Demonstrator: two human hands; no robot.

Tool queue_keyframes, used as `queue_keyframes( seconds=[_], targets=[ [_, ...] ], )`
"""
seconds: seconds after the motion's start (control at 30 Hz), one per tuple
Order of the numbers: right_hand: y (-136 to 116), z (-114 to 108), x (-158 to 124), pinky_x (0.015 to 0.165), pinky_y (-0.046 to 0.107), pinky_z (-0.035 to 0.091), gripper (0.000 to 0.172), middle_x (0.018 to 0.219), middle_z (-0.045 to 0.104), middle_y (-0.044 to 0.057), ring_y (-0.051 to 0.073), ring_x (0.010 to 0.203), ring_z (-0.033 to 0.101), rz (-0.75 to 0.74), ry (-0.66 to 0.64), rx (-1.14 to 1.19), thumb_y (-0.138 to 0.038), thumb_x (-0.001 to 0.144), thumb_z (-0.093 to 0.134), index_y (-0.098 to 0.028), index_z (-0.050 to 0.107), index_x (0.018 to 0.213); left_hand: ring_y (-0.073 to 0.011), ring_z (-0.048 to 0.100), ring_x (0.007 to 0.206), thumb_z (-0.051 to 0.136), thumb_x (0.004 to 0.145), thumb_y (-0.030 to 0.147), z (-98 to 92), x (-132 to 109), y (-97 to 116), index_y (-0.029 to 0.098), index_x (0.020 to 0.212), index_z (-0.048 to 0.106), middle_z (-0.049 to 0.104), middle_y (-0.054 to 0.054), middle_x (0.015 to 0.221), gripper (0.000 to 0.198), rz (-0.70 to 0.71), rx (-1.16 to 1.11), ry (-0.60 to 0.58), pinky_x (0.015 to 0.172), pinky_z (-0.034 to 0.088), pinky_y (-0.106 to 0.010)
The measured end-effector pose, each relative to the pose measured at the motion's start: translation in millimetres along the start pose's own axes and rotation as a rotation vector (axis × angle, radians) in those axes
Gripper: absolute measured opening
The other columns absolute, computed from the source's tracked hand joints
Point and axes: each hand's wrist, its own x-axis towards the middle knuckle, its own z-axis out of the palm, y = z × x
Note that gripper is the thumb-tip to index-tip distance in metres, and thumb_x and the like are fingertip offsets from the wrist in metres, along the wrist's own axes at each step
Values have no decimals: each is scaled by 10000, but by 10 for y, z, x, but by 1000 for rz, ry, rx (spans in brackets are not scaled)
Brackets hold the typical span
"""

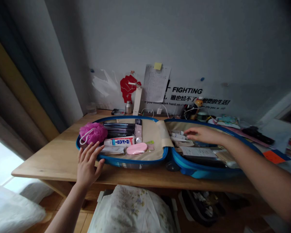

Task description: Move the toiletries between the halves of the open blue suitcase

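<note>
A blue suitcase [116,160] lies wide open on the tabletop [58,158], with its two halves side by side. The inside is light brown. In the left half, a fluffy pink bath puff [93,133] sits at the end, touching a white tube [118,141]. A round pink soap box [136,148] lies just below that tube. In the right half, some small white tubes [178,135] lie close together near the middle.
</note>
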Motion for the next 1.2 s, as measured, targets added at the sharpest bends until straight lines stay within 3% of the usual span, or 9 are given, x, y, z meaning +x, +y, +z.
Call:
queue_keyframes(
  seconds=[0.1, 0.2, 0.33, 0.6, 0.7, 0.8, 0.93, 1.2],
  targets=[
    [196, 184, -72, 918, 467, 551, 378, 1114, 750, 115, 324, 1035, 703, 27, -84, -104, -413, 713, 625, -228, 729, 1026, -297, 469, 1395, 502, 955, 330, 0, 6, 5, 299, 1452, 512, 596, -95, 1428, 498, 10, -5, 10, 1238, 194, -489],
    [363, 316, -164, 903, 469, 567, 443, 1112, 744, 109, 337, 1030, 711, 40, -205, -95, -294, 606, 669, -243, 722, 1043, -294, 468, 1395, 506, 957, 321, -2, 9, 5, 293, 1444, 518, 595, -99, 1428, 488, 25, -6, 8, 1236, 201, -486],
    [461, 413, -259, 916, 473, 564, 463, 1149, 734, 128, 356, 1046, 710, 43, -166, -69, -250, 625, 672, -268, 720, 1085, -297, 468, 1396, 499, 959, 330, -4, 5, -6, 282, 1432, 532, 602, -102, 1421, 477, 14, -3, 2, 1233, 206, -485],
    [366, 374, -290, 941, 457, 553, 461, 1187, 725, 144, 354, 1077, 703, 76, -175, -117, -223, 657, 656, -237, 721, 1113, -290, 464, 1400, 504, 964, 324, -13, 8, -4, 270, 1412, 545, 597, -104, 1426, 454, 18, -6, 0, 1236, 204, -472],
    [342, 354, -209, 919, 449, 555, 370, 1156, 736, 145, 350, 1056, 707, 83, -139, -113, -308, 712, 658, -224, 722, 1066, -290, 460, 1403, 502, 965, 320, -15, 13, 2, 262, 1410, 545, 596, -108, 1427, 451, 32, -3, 5, 1236, 201, -465],
    [260, 378, -62, 912, 411, 549, 389, 1214, 715, 143, 319, 1080, 696, 77, -46, -169, -389, 816, 583, -214, 685, 1149, -289, 456, 1404, 498, 970, 307, -14, 18, 5, 244, 1403, 546, 600, -119, 1416, 440, 53, 14, 15, 1238, 191, -461],
    [111, 459, 136, 865, 294, 528, 345, 1208, 721, 125, 240, 1049, 701, 5, -10, -299, -293, 870, 534, -207, 674, 1173, -286, 452, 1405, 499, 972, 292, -7, 21, -1, 234, 1404, 537, 602, -129, 1406, 437, 77, 27, 18, 1236, 194, -458],
    [43, 497, 288, 729, 303, 470, 296, 1150, 747, 131, 258, 964, 712, 2, 33, -419, -225, 866, 517, -197, 718, 1082, -288, 457, 1403, 495, 974, 299, -13, 28, 3, 244, 1407, 534, 605, -123, 1405, 438, 70, 25, 20, 1235, 199, -468]
  ],
)
